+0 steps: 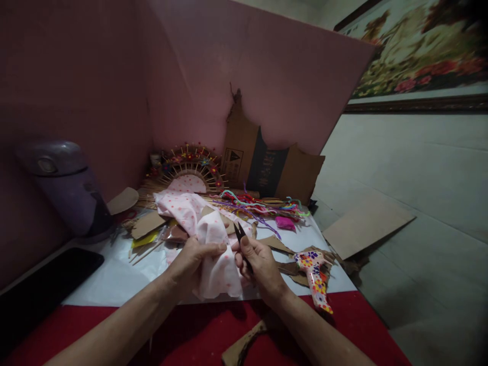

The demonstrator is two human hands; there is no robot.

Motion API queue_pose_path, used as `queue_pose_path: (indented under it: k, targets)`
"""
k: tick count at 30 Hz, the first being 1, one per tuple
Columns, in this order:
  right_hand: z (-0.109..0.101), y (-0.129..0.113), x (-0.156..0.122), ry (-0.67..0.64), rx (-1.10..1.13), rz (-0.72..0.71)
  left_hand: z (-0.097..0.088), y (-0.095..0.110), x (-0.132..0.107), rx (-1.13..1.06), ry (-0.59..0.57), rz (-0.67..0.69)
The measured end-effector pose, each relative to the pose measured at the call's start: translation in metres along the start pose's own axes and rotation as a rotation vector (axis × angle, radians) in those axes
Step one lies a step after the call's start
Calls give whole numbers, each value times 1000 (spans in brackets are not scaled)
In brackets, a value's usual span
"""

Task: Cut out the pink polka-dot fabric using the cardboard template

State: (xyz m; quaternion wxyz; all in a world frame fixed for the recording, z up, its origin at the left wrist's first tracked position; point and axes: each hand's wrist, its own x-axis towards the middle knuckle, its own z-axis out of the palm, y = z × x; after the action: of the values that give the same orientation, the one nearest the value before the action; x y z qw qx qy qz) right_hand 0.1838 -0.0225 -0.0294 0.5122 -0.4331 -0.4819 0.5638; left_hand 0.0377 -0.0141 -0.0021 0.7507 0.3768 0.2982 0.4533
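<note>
Pale pink cloth (215,231) with pink dots hangs between my hands and trails back over the table toward the left. My left hand (196,259) is closed on it, the thumb pressing down on top. My right hand (263,267) grips a pair of dark snips (239,232), their two pointed blades slightly apart and angled up beside the cloth's right edge. Most of the snips' handle is hidden in my fingers. A piece of brown cardboard (229,223) shows behind the cloth. Close to my right forearm lies a flower-patterned hot glue gun (314,277).
Behind the cloth stands a half-round stick fan (190,162) decorated with flowers. Coloured pipe cleaners (251,201), a pink packet (285,223) and torn cardboard (276,244) lie rightward. A purple bottle (72,188) and black phone (57,279) are left. Cut cardboard (238,147) leans at the back.
</note>
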Motion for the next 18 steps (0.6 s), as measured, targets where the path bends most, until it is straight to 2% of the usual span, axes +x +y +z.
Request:
queue_pose_path:
  k: [4, 8, 13, 18]
  targets:
    - [1, -4, -4, -5, -83, -84, -4, -4, 1, 67, -27, 6]
    - [3, -7, -7, -31, -87, -88, -11, -10, 3, 122, -54, -28]
    - [3, -7, -5, 15, 49, -30, -12, -12, 3, 86, -68, -41]
    - [1, -7, -4, 104, -4, -124, -7, -9, 2, 79, -37, -53]
